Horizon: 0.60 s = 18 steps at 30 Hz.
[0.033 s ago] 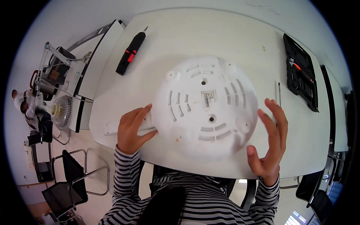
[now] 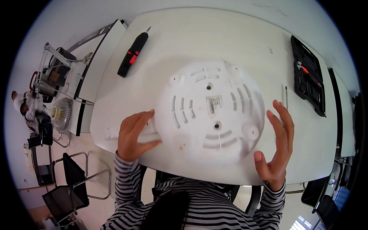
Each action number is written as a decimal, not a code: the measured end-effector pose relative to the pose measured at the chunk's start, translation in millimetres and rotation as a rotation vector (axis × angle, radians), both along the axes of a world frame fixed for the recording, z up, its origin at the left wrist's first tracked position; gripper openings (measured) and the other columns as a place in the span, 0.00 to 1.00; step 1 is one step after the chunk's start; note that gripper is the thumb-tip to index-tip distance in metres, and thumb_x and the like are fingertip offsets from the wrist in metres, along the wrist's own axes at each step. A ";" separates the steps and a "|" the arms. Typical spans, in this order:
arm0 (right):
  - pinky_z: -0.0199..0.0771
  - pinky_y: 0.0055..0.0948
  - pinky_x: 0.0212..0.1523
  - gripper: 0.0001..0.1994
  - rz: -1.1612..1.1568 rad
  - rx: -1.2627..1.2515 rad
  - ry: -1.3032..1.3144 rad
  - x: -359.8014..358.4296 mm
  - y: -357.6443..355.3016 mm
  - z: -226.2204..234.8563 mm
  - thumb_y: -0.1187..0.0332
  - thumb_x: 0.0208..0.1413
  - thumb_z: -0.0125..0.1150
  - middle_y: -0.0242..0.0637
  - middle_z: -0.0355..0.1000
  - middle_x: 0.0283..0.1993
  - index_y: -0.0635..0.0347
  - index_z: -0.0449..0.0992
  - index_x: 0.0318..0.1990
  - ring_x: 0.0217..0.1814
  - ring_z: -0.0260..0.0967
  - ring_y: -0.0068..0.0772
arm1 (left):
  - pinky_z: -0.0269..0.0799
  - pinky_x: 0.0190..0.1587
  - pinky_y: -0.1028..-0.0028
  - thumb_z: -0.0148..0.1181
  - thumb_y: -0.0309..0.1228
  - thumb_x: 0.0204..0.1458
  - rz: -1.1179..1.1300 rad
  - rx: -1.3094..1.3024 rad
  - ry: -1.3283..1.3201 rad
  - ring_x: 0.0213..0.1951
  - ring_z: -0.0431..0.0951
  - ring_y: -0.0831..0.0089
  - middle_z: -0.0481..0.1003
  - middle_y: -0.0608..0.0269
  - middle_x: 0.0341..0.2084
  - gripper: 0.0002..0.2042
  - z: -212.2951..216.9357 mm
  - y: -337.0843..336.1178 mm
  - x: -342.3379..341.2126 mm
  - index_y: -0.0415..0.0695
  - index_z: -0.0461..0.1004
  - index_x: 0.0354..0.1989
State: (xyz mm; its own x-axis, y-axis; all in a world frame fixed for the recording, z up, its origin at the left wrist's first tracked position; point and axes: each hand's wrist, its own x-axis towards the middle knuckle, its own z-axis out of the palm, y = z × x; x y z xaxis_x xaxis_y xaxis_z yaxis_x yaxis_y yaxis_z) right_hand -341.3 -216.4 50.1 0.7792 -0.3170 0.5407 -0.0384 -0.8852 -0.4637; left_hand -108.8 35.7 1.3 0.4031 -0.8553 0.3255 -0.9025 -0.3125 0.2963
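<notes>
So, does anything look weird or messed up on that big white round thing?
Yes, a little: the white round piece has small brownish marks near its lower left edge, which look odd against the white. I see nothing plainly broken.

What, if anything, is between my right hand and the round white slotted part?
Nothing visible is in the way. Only tabletop shows in the narrow gap between your right hand and the round white slotted part. The slim tool lies partly behind your fingers, outside that gap.
</notes>
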 end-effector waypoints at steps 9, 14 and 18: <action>0.48 0.56 0.59 0.48 -0.028 0.179 0.162 5.7 -13.9 -41.6 0.34 0.40 0.52 0.66 0.53 0.59 0.68 0.54 0.59 0.64 0.47 0.64 | 0.47 0.58 0.46 0.59 0.71 0.18 0.022 -0.357 0.234 0.54 0.64 0.47 0.66 0.39 0.50 0.56 -3.2 -35.0 -22.7 0.34 0.63 0.53; 0.53 0.54 0.59 0.53 -0.077 0.168 0.149 1.5 -12.1 -55.4 0.26 0.37 0.45 0.63 0.53 0.59 0.67 0.51 0.59 0.62 0.51 0.60 | 0.48 0.56 0.40 0.48 0.78 0.20 0.121 -0.468 0.112 0.50 0.68 0.48 0.71 0.42 0.43 0.55 -18.5 -42.9 -28.0 0.37 0.66 0.49; 0.59 0.53 0.57 0.52 -0.154 0.193 0.071 3.7 -2.1 -63.9 0.24 0.38 0.41 0.62 0.54 0.58 0.63 0.49 0.59 0.61 0.54 0.57 | 0.60 0.52 0.41 0.49 0.40 0.54 0.199 -0.409 -0.071 0.46 0.70 0.47 0.70 0.42 0.39 0.20 -20.5 -51.7 -33.7 0.33 0.61 0.45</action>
